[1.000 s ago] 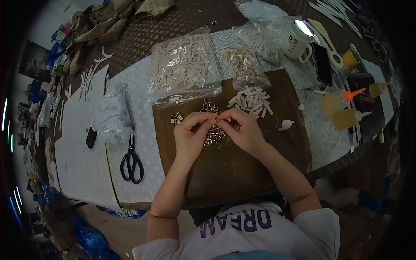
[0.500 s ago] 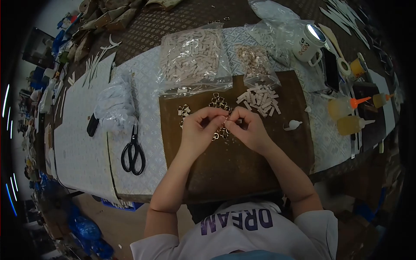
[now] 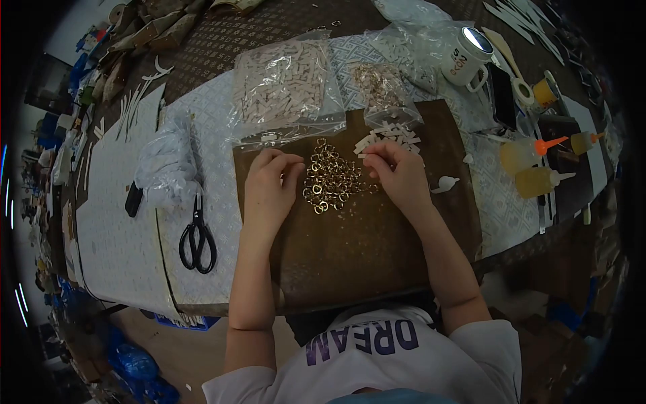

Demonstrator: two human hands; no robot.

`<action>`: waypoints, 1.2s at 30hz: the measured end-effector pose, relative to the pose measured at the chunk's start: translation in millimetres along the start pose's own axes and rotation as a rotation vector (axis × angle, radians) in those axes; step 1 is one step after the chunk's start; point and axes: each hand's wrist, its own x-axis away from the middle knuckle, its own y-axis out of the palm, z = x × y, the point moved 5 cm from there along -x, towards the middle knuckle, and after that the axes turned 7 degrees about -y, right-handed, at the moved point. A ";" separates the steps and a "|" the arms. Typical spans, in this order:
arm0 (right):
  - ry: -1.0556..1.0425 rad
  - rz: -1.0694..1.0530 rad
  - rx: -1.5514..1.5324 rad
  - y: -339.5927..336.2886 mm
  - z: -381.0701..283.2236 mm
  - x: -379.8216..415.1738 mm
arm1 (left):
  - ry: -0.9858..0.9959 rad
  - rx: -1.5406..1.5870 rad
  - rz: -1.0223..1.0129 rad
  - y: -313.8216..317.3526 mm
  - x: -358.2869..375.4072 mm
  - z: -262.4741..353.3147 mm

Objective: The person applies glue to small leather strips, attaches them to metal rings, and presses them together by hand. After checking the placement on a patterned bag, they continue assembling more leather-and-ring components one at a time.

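The brown mat lies closest to the person, a plain dark pad that keeps small bright parts easy to see and stops them rolling off the patterned surface. On it, between the two hands, sits the heap of small metal rings, gathered within reach of both. The left hand rests palm down just left of the heap, fingers curled with the tips near its upper left edge; its grip looks narrow, but whether anything is pinched under the fingertips I cannot tell. The right hand sits just right of the heap, its fingertips drawn together at the near edge of the pale strips. That grip is narrow too, and a strip may be caught in it, though the fingers hide the contact.

Left of the left hand, off the mat, black scissors lie with handles toward the person, beside a crumpled white plastic bag. Right of the right hand stands a small white nozzle cap, and farther right two glue bottles lie on their sides.

Beyond both hands, two clear bags hold stock: the larger bag of strips and a smaller bag of rings, glare blurring their contents. A white mug stands far right; the far edges curve away into darkness.
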 end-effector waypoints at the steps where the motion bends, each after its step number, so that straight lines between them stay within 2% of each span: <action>1: -0.016 0.007 0.093 -4.8 -5.7 0.6 | 0.001 0.056 -0.070 5.0 2.5 8.3; 3: -0.033 0.003 0.257 -10.3 -6.2 1.3 | 0.039 0.096 -0.164 14.0 7.0 22.1; 5: -0.029 -0.016 0.397 -15.6 2.3 2.6 | 0.201 0.063 -0.114 21.1 11.1 33.0; 8: -0.007 -0.065 0.410 -11.9 6.9 4.1 | 0.360 0.082 -0.134 33.4 19.3 50.5; 10: 0.078 -0.097 0.217 -6.2 5.7 6.6 | 0.442 0.089 -0.189 40.6 25.2 60.4; 14: 0.087 -0.154 0.006 4.7 11.3 7.6 | 0.444 0.032 -0.216 50.1 28.3 61.1; 17: 0.140 -0.032 -0.076 2.1 6.9 6.7 | 0.427 0.002 -0.226 53.1 27.7 57.7; 20: -0.155 0.095 0.140 -8.5 -4.0 0.0 | 0.428 0.005 -0.252 55.3 29.2 60.7; 23: -0.209 0.137 0.059 -13.1 -9.2 -2.0 | 0.449 0.004 -0.268 54.0 29.8 60.7; 26: -0.003 0.084 -0.155 -10.2 -4.8 -1.3 | 0.462 0.026 -0.281 49.9 29.6 60.1; 34: 0.071 0.040 -0.422 -3.7 2.8 -2.8 | 0.423 0.029 -0.342 46.5 29.3 57.5; 36: 0.060 0.019 -0.437 -1.9 4.0 -4.5 | 0.440 0.028 -0.278 45.3 29.8 57.4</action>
